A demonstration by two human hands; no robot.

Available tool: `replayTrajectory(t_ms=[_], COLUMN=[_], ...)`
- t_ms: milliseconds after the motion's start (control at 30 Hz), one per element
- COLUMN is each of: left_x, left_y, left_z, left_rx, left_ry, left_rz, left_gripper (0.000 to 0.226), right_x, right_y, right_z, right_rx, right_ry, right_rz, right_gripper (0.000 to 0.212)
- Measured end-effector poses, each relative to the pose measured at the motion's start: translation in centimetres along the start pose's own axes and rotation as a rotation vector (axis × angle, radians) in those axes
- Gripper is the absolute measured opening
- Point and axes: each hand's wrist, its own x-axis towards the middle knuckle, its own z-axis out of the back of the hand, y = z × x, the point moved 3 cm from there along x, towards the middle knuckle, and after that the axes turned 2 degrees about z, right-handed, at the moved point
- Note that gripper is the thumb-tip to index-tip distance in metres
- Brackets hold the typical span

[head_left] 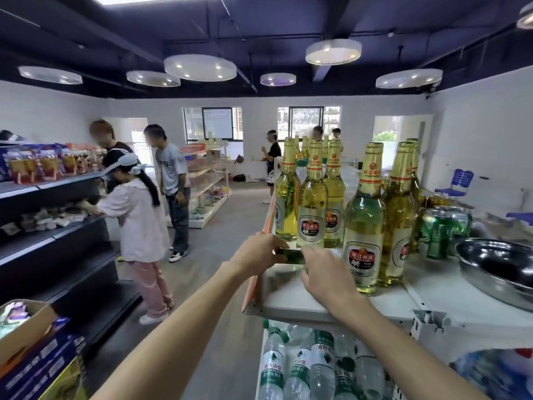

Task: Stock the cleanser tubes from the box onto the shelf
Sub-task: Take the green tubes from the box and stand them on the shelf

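At the near-left corner of the white shelf (331, 301), both hands meet on one green tube (291, 256), which lies flat with its long axis running left to right, just in front of the beer bottles (313, 197). Left hand (259, 252) pinches the left end of the tube with fingers curled over it; right hand (324, 277) covers the right end, fingers bent down round it, so both are closed on the same thing and neither is free. Whether the tube already rests on the shelf surface or hangs just above it cannot be told, since the hands hide its underside. Bare shelf lies on the near side of the tube, between it and the shelf's front edge, while the bottles stand close behind it on the far side, the tallest one (364, 223) just right of the right hand. My judgement is that the placing turns on that gap: the tube should go down parallel to the front edge, kept clear of the bottle row, and either hand could let go first, being equally near. A cardboard box (27, 327) sits low at the near left, well apart from the shelf, nearer the left arm; that it holds the remaining tubes is only my guess.
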Motion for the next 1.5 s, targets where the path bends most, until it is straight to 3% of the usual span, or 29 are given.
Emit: replayTrajectory(t_ms=[100, 233, 333, 400, 533, 700, 1133, 1500], left_x=[-0.8, -3.1, -5.8, -8.1, -14.2, -22.5, -39.7, -42.7], left_y=[0.3, 1.8, 3.9, 5.8, 11.1, 15.9, 25.0, 35.0], left_z=[2.8, 8.0, 12.3, 15.2, 18.9, 21.1, 26.2, 28.5], left_rx=[0.102, 0.280, 0.347, 0.285, 0.001, -0.130, -0.030, 0.074], left_ry=[-0.011, -0.006, -0.051, -0.109, -0.266, -0.334, -0.379, -0.394], left_rz=[-0.040, -0.048, 0.001, 0.053, 0.227, 0.399, 0.660, 0.787], left_gripper=[0.022, 0.018, 0.019, 0.020, 0.037, 0.025, 0.009, 0.013], right_x=[0.9, 2.6, 4.4, 5.6, 6.7, 6.6, 3.3, 8.1], right_y=[0.4, 3.6, 7.6, 10.7, 17.5, 27.1, 48.4, 58.6], right_z=[-0.1, 0.8, 1.3, 1.5, 1.2, -0.6, -4.8, -9.2], right_rx=[-0.009, -0.005, 0.030, 0.133, 0.568, 0.795, 1.063, 1.201], right_ry=[-0.065, -0.126, -0.165, -0.166, -0.112, -0.015, 0.178, 0.255], right_rz=[0.002, 0.060, 0.129, 0.159, 0.159, 0.297, 0.523, 0.620], right_gripper=[0.047, 0.016, 0.012, 0.017, 0.029, 0.031, 0.031, 0.027])
